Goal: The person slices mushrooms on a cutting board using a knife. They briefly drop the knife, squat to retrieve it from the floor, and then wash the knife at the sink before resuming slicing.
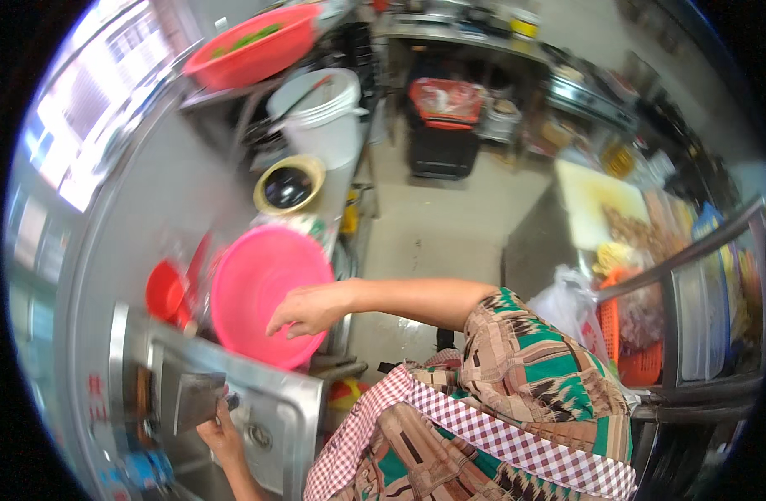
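Observation:
My left hand (219,435) is low at the left, over a stainless steel sink (276,401). It grips a cleaver (198,401) with a broad grey rectangular blade; the handle is mostly hidden by the fingers. Above the inside of a bright pink plastic basin (251,275), my right hand (311,310) hangs with loosely bent fingers and holds nothing. Whether a fingertip touches the basin cannot be told. The basin stands beside the sink's rim, and its visible inside shows no contents.
Left of the basin lies a red plastic ladle (167,289). Behind it are a yellowish bowl (317,169) with something black inside, a white bucket (326,138) and a red basin (257,53) of greens. A white cutting board (599,200) with chopped food is across the aisle.

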Motion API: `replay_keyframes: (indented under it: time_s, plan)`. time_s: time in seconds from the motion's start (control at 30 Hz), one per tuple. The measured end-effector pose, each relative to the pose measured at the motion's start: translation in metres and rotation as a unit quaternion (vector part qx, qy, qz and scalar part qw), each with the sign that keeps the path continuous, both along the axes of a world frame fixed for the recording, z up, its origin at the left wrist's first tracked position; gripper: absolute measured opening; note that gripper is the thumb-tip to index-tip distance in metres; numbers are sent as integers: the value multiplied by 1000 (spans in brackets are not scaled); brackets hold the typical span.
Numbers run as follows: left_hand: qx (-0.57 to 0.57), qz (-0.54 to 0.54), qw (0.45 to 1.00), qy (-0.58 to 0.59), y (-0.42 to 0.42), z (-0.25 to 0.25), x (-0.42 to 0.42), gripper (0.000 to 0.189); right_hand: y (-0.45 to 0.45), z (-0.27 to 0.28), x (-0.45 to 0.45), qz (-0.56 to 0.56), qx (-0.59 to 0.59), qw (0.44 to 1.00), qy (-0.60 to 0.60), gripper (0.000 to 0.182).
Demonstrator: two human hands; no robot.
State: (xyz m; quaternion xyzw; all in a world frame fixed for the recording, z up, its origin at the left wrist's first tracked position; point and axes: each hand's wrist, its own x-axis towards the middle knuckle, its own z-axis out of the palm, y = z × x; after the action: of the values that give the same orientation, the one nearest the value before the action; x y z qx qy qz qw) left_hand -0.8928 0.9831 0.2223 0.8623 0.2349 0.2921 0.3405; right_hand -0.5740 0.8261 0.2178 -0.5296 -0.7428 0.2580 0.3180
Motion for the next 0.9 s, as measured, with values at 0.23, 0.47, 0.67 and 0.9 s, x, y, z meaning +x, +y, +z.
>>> replay_keyframes:
  time_s: [0.23, 0.47, 0.67, 0.9]
  plan:
    - [-136, -197, 970, -48, -136, 24, 338, 23, -157, -41, 146, -282, 135, 948, 54, 55]
    - [-184, -359, 915, -18, -268, -19, 559, 19, -262, -79, 260, -584, 150, 791, 102, 55]
    - [-187, -493, 849, 38, -332, -45, 681, 23, -311, -98, 339, -714, 139, 674, 132, 41]
    - [-138, -663, 731, 87, -391, -67, 816, 32, -357, -98, 413, -822, 112, 531, 172, 31]
